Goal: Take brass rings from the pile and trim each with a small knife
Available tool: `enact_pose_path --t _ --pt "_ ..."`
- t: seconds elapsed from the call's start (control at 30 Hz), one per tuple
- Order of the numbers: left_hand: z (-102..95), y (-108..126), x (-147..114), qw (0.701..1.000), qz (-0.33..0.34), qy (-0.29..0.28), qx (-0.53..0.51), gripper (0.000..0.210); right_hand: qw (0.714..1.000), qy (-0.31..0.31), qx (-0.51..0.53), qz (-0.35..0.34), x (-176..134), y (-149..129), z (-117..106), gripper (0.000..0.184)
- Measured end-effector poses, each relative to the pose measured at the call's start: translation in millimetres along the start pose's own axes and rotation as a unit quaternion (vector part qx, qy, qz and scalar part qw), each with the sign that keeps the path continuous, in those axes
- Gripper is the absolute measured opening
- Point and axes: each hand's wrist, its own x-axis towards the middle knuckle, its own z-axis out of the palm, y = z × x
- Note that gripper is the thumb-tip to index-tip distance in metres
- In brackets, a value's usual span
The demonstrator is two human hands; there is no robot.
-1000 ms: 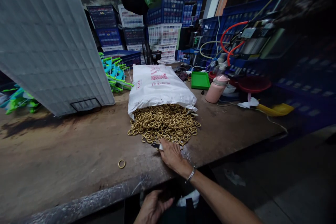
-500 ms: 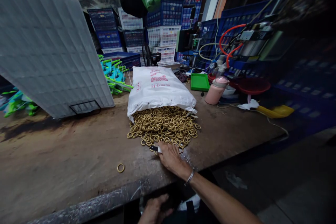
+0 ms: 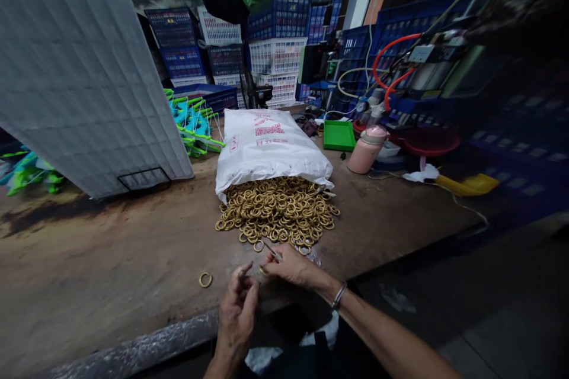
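My right hand (image 3: 287,263) is closed in front of the heap of brass-coloured rings (image 3: 280,207). It holds a slim knife-like tool (image 3: 272,251) pointing up and left, and a brass ring (image 3: 262,270) shows at its fingertips. Facing it is my left hand (image 3: 237,308), at the table edge, fingers apart and nothing visible in them. The rings spill from the mouth of a white sack (image 3: 271,145) with red print. A single ring (image 3: 205,279) lies apart on the table, left of both hands.
On the brown table (image 3: 133,260) a grey-white ribbed panel (image 3: 89,83) leans at left, near green and blue plastic frames (image 3: 195,124). Rightward are a green tray (image 3: 338,135), a pink bottle (image 3: 367,151) and a yellow scoop (image 3: 471,185). Stacked crates (image 3: 278,53) stand behind.
My left hand has risen from below the table edge toward my right hand. The right hand has drawn slightly back from the heap, and a ring now shows at its fingertips.
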Motion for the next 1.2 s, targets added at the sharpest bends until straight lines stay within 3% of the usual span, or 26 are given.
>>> enact_pose_path --t 0.13,0.23,0.43,0.6,0.7,0.83,0.9,1.07,1.2 --pt "-2.9 -3.0 11.8 0.992 0.104 -0.033 0.058 0.025 0.996 -0.046 0.07 0.023 -4.7 1.8 2.2 0.011" --pt "-4.3 -1.8 12.9 0.988 0.124 -0.034 0.081 0.017 0.991 -0.072 0.1 0.047 -6.4 3.4 5.7 0.012" --pt "-7.3 -1.5 9.9 0.983 0.135 -0.02 0.122 0.012 0.998 0.001 0.059 0.013 -8.4 -2.9 10.4 0.015" --pt "-6.6 -2.9 9.2 0.982 0.134 -0.005 0.129 0.009 1.0 0.021 0.007 -0.021 -12.1 -10.5 15.4 0.022" --pt "-3.5 0.9 7.8 0.994 0.078 -0.018 0.08 0.011 0.999 0.031 -0.025 -0.022 -10.6 -10.7 19.3 0.019" --pt "0.9 8.2 4.4 0.994 -0.095 -0.061 -0.014 0.022 0.996 0.057 -0.046 -0.041 -6.9 -7.9 23.1 0.015" --pt "2.3 10.6 3.0 0.983 -0.149 -0.087 -0.054 0.029 0.997 0.053 -0.043 -0.047 -6.4 -7.2 24.2 0.016" --pt "2.2 8.8 1.8 0.966 -0.178 -0.09 -0.166 0.032 0.999 0.017 -0.01 -0.05 -6.1 -6.3 25.6 0.019" --pt "0.9 3.7 1.3 0.962 -0.169 -0.091 -0.194 0.027 0.995 0.062 -0.055 -0.046 -6.1 -2.7 25.2 0.023"
